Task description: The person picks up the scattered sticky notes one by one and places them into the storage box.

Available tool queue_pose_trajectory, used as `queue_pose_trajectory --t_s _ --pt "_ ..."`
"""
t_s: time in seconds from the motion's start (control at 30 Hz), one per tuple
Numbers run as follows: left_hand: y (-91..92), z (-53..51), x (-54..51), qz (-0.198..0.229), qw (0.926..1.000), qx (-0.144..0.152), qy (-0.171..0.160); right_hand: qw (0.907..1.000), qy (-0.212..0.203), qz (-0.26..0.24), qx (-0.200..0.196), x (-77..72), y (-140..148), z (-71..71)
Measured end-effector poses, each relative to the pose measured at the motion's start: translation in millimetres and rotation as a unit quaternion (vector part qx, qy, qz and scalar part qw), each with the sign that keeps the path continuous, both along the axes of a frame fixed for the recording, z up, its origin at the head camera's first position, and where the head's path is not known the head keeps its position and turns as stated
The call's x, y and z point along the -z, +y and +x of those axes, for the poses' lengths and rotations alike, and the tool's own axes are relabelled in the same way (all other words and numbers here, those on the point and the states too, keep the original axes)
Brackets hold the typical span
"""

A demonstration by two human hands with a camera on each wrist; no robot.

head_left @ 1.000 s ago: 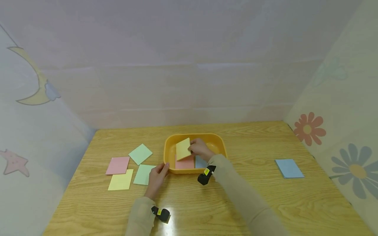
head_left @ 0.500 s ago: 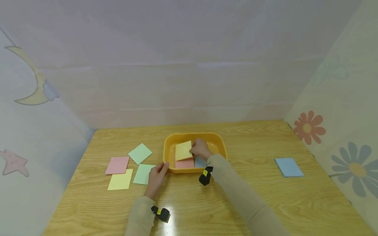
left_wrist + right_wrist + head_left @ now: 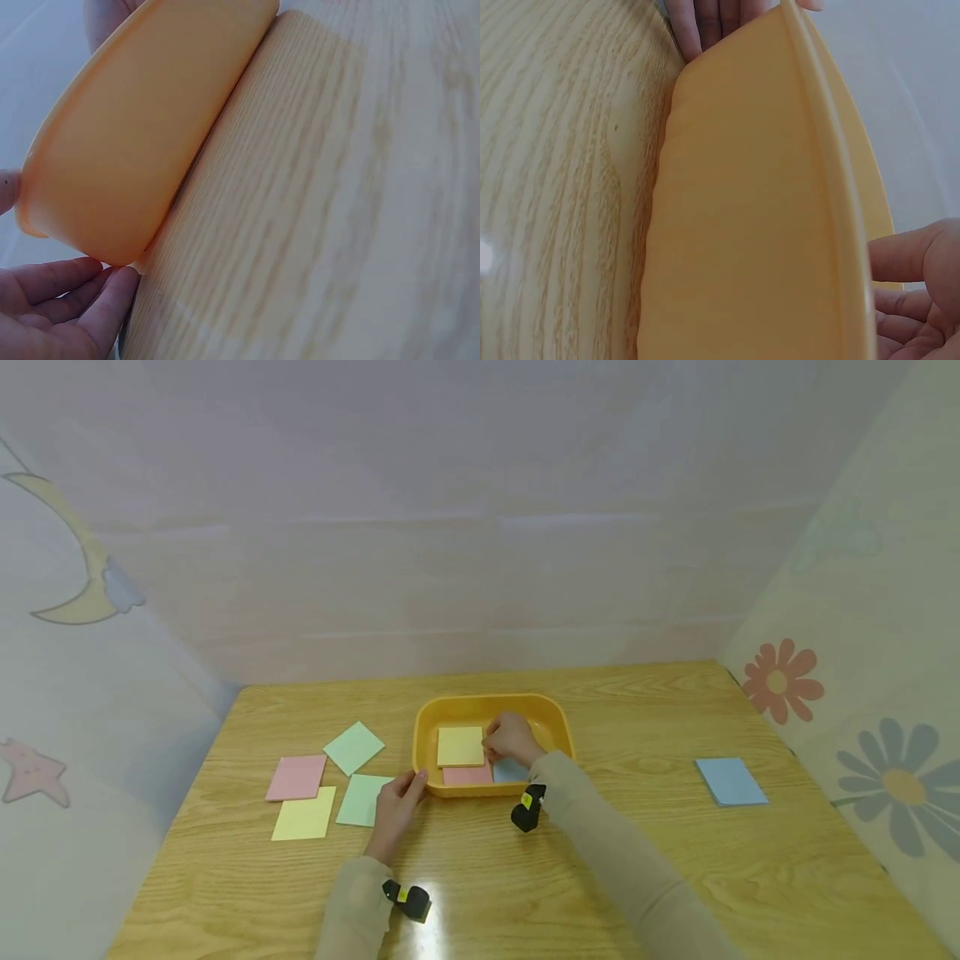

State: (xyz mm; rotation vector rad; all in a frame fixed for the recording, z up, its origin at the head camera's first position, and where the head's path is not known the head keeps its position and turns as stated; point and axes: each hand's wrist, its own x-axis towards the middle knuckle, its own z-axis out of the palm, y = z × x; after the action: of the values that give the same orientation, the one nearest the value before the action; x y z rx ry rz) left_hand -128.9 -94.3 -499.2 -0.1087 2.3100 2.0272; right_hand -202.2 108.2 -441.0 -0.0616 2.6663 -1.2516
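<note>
An orange plastic tray (image 3: 551,718) stands on the wooden table in front of me. My left hand (image 3: 397,810) holds its near left corner, thumb at the rim and fingertips against the outer wall. Inside the tray, a yellow sticky-note pad (image 3: 460,747) lies flat, partly over a pink pad (image 3: 467,775). A blue pad (image 3: 509,770) is beside the pink one, partly hidden by my right arm. My right hand (image 3: 513,737) is in the tray at the yellow pad's right edge, fingers loosely bent. In the right wrist view the tray wall hides the fingertips.
Left of the tray lie two green pads, one farther back (image 3: 354,748) and one green pad near my left hand (image 3: 363,800). A pink pad (image 3: 296,777) overlaps a yellow pad (image 3: 303,815). Another blue pad (image 3: 731,782) lies far right. Printed walls border the table.
The yellow pad, tilted in my right hand before, has come down flat in the tray and slightly left, away from the fingers. My left hand stays on the tray corner.
</note>
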Motion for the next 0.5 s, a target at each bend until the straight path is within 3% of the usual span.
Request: queue_pose_trajectory --t_s 0.17,0.5 --pt "0.4 -0.2 0.4 -0.002 1.0 0.0 0.001 0.9993 -0.019 -0.028 0.016 -1.8 2.0 1.2" --pt "-0.7 0.5 -0.4 0.005 1.0 0.005 0.001 0.9989 -0.02 -0.042 0.008 -8.1 6.5 5.2"
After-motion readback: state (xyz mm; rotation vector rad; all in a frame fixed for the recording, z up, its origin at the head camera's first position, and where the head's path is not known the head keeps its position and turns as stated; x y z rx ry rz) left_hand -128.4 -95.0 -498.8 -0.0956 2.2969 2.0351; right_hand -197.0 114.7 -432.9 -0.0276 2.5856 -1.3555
